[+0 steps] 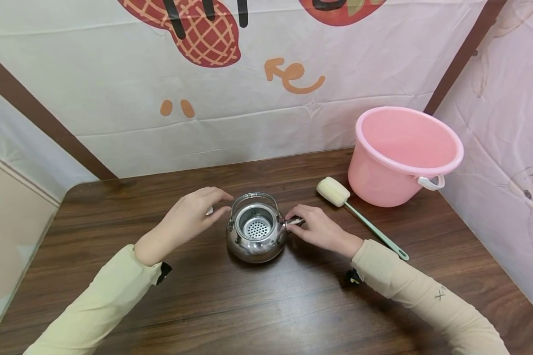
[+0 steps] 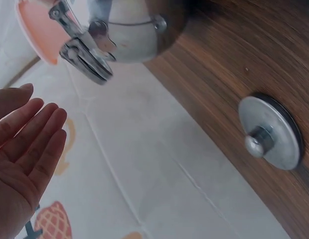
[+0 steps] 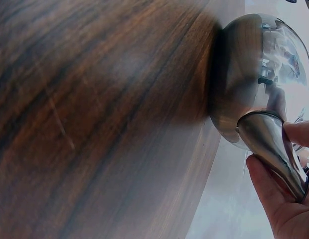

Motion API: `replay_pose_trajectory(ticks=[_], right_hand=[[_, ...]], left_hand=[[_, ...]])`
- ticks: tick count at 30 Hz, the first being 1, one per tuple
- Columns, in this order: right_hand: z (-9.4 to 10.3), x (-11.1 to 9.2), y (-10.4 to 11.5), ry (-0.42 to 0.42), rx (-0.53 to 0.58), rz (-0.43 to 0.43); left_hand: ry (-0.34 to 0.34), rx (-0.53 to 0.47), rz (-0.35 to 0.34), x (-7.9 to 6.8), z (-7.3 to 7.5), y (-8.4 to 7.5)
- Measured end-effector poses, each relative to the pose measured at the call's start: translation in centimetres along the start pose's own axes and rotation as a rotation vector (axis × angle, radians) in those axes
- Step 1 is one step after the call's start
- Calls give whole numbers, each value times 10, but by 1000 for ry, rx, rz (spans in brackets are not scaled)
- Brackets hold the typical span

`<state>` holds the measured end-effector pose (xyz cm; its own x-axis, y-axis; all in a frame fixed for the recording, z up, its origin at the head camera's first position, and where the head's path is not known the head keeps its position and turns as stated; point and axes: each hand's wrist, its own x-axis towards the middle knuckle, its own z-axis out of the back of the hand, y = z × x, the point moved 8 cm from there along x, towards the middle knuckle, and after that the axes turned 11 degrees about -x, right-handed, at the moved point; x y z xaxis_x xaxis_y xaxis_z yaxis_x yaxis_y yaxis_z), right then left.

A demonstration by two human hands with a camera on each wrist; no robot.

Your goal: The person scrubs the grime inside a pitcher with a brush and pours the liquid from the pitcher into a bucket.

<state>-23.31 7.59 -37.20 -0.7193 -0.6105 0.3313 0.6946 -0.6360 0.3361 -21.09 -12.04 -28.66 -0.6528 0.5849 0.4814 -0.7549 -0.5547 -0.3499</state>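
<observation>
A shiny steel teapot (image 1: 256, 249) stands on the table, uncovered, with a perforated strainer (image 1: 256, 228) inside its mouth. Its wire handle (image 1: 254, 196) is raised over the opening. My right hand (image 1: 317, 228) pinches the spout (image 3: 271, 149), thumb on one side and fingers on the other. To the left of the pot, my left hand (image 1: 188, 217) has extended, relaxed fingers and holds nothing. In the left wrist view, the round metal lid (image 2: 269, 132) with its knob lies on the table; the left hand mostly hides it in the head view.
A pink bucket (image 1: 377, 177) with a white handle grip stands at the table's back right. Beside it lies a brush with a cream sponge head (image 1: 333, 191) and a green handle (image 1: 375, 230). A printed cloth wall (image 1: 248, 123) rises behind the wooden table (image 1: 231, 305).
</observation>
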Motion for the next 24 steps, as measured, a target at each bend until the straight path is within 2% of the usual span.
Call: replay_pose_trajectory(ticks=[13, 24], right_hand=[[-2, 0, -1, 16, -8, -9], [-2, 0, -1, 21, -20, -6]], left_hand=[[32, -17, -112, 7, -14, -23], [141, -67, -208, 8, -34, -35]])
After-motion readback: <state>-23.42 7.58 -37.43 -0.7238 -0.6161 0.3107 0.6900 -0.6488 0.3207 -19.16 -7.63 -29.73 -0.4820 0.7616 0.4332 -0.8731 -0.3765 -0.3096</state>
